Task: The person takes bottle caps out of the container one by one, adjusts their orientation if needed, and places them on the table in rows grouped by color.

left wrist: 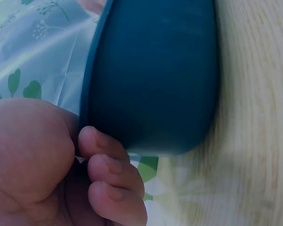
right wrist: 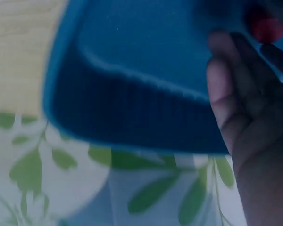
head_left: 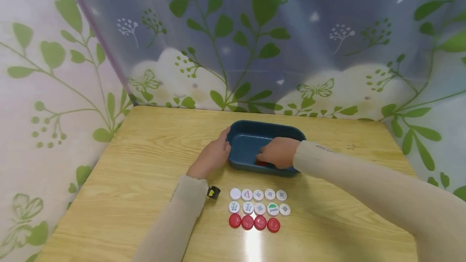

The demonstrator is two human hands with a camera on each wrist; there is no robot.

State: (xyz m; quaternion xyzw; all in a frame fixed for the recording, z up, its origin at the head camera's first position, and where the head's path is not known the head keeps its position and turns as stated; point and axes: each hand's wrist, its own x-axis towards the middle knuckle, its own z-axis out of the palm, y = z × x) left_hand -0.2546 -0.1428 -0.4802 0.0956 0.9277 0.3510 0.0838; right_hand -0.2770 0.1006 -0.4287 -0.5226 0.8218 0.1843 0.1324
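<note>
A dark blue plastic bin [head_left: 248,144] stands near the back of the wooden table. My left hand [head_left: 214,152] grips its left end, with several curled fingers [left wrist: 112,165] against the bin's outer wall [left wrist: 155,70]. My right hand [head_left: 279,152] reaches down inside the bin and pinches a red bottle cap [head_left: 261,163] close to the near wall. That cap shows as a blurred red disc [right wrist: 266,29] by the fingertips in the right wrist view. Part of the cap is hidden by the fingers. The right forearm covers the bin's right near corner.
In front of the bin lie rows of bottle caps: two rows of white caps [head_left: 258,195], some with printed marks, and a nearer row of red caps [head_left: 260,222]. A patterned cloth [head_left: 236,51] hangs behind the table. A small black device [head_left: 213,192] is at the left cuff.
</note>
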